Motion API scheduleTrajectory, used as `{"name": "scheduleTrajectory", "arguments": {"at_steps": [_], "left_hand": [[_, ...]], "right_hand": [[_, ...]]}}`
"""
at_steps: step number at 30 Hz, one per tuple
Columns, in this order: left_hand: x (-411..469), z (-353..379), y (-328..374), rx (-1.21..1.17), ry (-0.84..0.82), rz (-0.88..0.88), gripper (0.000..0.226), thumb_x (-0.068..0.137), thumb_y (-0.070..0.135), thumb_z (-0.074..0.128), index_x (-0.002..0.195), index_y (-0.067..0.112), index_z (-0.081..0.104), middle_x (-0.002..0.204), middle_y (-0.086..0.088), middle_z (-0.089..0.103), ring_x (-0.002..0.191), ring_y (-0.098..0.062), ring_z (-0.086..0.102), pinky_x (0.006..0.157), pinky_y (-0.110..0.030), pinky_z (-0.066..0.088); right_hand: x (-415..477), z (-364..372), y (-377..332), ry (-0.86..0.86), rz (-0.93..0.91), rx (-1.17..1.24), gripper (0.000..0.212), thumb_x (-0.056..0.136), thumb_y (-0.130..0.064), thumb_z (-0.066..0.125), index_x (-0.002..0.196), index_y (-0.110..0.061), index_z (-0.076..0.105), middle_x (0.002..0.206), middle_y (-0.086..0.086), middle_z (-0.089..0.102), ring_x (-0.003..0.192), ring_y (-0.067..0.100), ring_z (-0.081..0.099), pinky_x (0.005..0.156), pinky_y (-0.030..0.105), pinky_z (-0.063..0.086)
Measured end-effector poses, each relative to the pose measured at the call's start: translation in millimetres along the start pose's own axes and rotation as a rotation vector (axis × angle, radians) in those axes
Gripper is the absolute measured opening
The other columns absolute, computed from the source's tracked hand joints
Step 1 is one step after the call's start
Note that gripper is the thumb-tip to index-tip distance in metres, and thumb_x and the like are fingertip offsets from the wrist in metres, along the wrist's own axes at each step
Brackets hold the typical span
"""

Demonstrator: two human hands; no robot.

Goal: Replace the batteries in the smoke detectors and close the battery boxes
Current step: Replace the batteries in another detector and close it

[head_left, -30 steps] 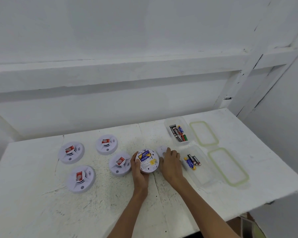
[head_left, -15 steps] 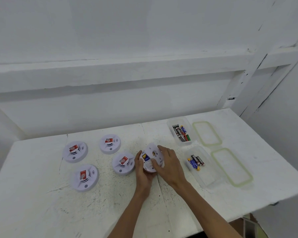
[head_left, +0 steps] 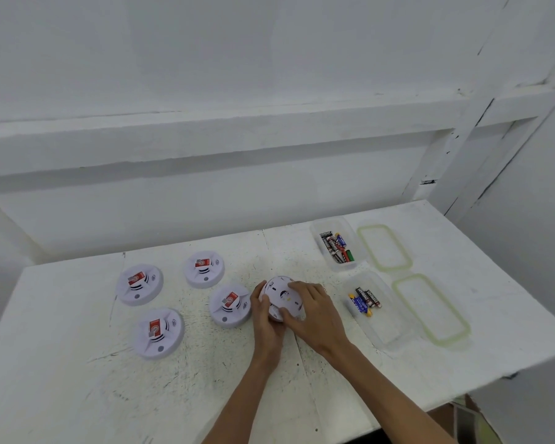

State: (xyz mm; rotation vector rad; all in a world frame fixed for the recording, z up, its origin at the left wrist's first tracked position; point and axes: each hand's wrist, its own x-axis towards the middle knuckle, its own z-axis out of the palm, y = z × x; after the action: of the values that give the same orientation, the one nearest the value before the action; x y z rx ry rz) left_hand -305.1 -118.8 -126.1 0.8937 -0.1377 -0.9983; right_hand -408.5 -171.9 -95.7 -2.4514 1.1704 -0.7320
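White table (head_left: pixel 77 379) shows 5 smoke detectors (head_left: pixel 158 333), 2 boxes (head_left: pixel 343 267), 2 lids (head_left: pixel 384 247).

We see white smoke detectors (head_left: pixel 140 284) with red labels on a speckled white desk (head_left: pixel 77 379), black and blue batteries (head_left: pixel 364 301), and pale green-rimmed lids (head_left: pixel 384 247).

My left hand (head_left: pixel 266 318) and right hand (head_left: pixel 318 315) meet, forearms angled inward, fingers curled round one smoke detector (head_left: pixel 281 293).
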Motion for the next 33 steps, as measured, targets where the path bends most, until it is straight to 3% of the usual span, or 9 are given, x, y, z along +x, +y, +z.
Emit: {"name": "scheduleTrajectory", "arguments": {"at_steps": [3,9,14,16,20,27,33], "left_hand": [[-1,2,2,-0.008,-0.007,-0.010,0.046,0.101,0.035,0.057,0.143,0.018,0.049,0.136,-0.009,0.066,0.126,-0.027,0.063,0.089,-0.037,0.061],[2,0,2,-0.064,0.006,-0.054,0.028,0.109,0.022,0.042,0.135,0.018,0.050,0.124,-0.006,0.070,0.118,-0.025,0.063,0.087,-0.038,0.061],[1,0,2,-0.071,-0.009,-0.018,0.041,0.099,0.028,0.051,0.138,0.017,0.048,0.132,-0.013,0.063,0.122,-0.029,0.061,0.086,-0.038,0.061],[2,0,2,-0.071,-0.013,-0.017,0.035,0.103,0.025,0.047,0.137,0.016,0.049,0.130,-0.012,0.065,0.120,-0.027,0.063,0.083,-0.036,0.061],[1,-1,1,-0.077,-0.017,-0.037,0.033,0.109,0.022,0.040,0.140,0.017,0.050,0.129,-0.008,0.068,0.118,-0.022,0.067,0.084,-0.035,0.061],[3,-2,0,-0.074,0.006,-0.020,0.047,0.100,0.031,0.051,0.144,0.015,0.049,0.138,-0.012,0.064,0.127,-0.029,0.062,0.092,-0.040,0.060],[4,-4,-2,-0.086,0.006,-0.014,0.048,0.100,0.030,0.050,0.145,0.013,0.047,0.140,-0.015,0.061,0.128,-0.031,0.061,0.090,-0.041,0.060]], "right_hand": [[1,0,1,-0.021,0.040,0.022,0.060,0.085,-0.057,0.056,0.133,-0.023,0.054,0.131,-0.008,0.059,0.120,0.012,0.049,0.093,0.032,0.051],[4,-3,7,-0.089,0.094,0.107,0.062,0.084,-0.060,0.059,0.139,-0.035,0.048,0.131,-0.012,0.057,0.120,0.005,0.047,0.095,0.025,0.049],[5,-8,11,-0.128,0.136,0.132,0.067,0.079,-0.062,0.061,0.140,-0.040,0.046,0.128,-0.010,0.055,0.116,0.004,0.049,0.091,0.015,0.043],[6,-9,11,-0.138,0.148,0.148,0.065,0.080,-0.059,0.063,0.140,-0.039,0.047,0.128,-0.008,0.052,0.115,0.005,0.049,0.091,0.014,0.042],[8,-9,13,-0.140,0.144,0.181,0.066,0.079,-0.059,0.064,0.138,-0.037,0.048,0.128,-0.008,0.052,0.115,0.006,0.051,0.094,0.018,0.045],[5,-8,8,-0.107,0.133,0.182,0.065,0.079,-0.054,0.071,0.137,-0.034,0.050,0.123,-0.013,0.054,0.112,0.004,0.050,0.089,0.017,0.045],[1,-8,9,-0.080,0.144,0.207,0.066,0.078,-0.057,0.072,0.135,-0.033,0.052,0.122,-0.016,0.058,0.111,0.004,0.053,0.085,0.021,0.050]]}}
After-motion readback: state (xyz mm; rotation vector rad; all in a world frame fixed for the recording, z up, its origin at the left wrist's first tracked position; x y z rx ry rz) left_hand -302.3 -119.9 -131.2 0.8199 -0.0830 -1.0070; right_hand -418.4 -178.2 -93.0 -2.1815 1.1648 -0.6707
